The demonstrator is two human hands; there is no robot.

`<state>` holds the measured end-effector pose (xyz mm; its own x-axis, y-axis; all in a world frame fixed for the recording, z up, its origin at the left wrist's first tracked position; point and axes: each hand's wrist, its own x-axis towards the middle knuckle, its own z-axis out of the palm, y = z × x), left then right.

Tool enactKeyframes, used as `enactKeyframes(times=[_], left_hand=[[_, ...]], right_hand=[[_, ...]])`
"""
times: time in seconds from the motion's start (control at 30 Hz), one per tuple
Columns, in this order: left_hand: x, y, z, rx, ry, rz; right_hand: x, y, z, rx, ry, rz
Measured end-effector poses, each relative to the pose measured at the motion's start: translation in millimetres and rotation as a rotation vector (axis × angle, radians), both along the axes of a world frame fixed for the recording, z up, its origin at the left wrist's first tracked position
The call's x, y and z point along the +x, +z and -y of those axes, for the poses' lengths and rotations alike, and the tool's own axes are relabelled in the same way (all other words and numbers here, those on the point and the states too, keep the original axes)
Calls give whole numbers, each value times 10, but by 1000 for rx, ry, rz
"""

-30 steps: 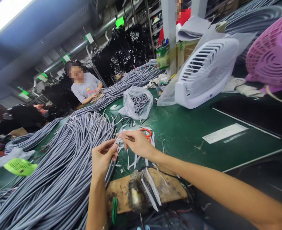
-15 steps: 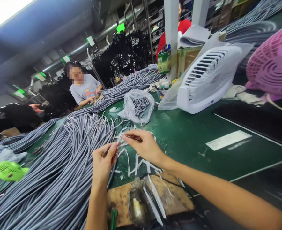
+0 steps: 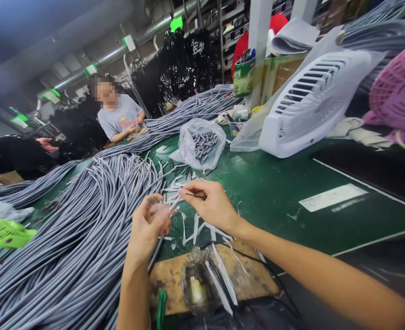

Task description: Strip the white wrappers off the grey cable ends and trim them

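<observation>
My right hand (image 3: 209, 204) is closed in a pinch on the end of a grey cable (image 3: 175, 203), just above the green tabletop. A thin dark strand shows between its fingers. My left hand (image 3: 150, 217) curls around the same cable a little lower down, its thumb and fingers partly blurred. Below that hand the cable runs down toward the board. A large bundle of grey cables (image 3: 95, 220) lies to the left of my left hand. White strips (image 3: 197, 227) lie scattered under and beside both hands.
A stained wooden board (image 3: 247, 270) with a metal block (image 3: 198, 288) on it sits close in front. Beyond my hands is a clear bag (image 3: 202, 144) of short grey pieces. A white fan (image 3: 312, 105) and pink fan (image 3: 398, 87) stand right. Another person (image 3: 120, 114) sits across.
My left fingers have loosened and shifted in a blur along the cable. My right hand keeps its pinch, and more of the cable end shows between the hands. The view has tilted slightly.
</observation>
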<state>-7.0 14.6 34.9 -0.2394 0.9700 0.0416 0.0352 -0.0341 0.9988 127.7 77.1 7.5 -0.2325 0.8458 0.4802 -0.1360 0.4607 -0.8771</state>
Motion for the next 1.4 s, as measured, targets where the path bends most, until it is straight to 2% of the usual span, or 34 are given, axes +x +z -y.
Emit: enactKeyframes(times=[0.13, 0.3, 0.37, 0.47, 0.53, 0.63, 0.7, 0.87, 1.0, 1.13, 1.27, 1.4], left_hand=[[-66, -3, 23, -34, -43, -220], [-140, 7, 37, -94, -60, -244], [-133, 23, 43, -120, -5, -239], [-91, 30, 46, -133, 49, -230], [-62, 11, 38, -134, 32, -210], [-35, -35, 15, -145, 1, -185], [-27, -58, 3, -161, -17, -175], [-23, -77, 6, -155, -55, -175], [-29, -67, 8, -165, -65, -149], [-91, -4, 12, -147, -13, -145], [-204, 42, 41, -85, 7, -102], [-236, 18, 47, -14, -45, 9]], right_hand=[[6, -1, -11, 4, -21, 29], [9, -10, -8, 41, -74, 79], [10, -17, 17, 123, -177, 103], [-3, -45, 77, 340, -335, 136], [-19, -74, 114, 411, -280, 196], [-36, -107, 144, 327, -65, 401], [-35, -112, 148, 247, 11, 511], [-45, -98, 161, 151, 35, 534], [-70, -84, 166, 98, 53, 335], [-43, -24, 119, 25, 82, 218], [-32, -2, 65, -31, 80, 252], [-99, -87, 43, -67, 122, 337]])
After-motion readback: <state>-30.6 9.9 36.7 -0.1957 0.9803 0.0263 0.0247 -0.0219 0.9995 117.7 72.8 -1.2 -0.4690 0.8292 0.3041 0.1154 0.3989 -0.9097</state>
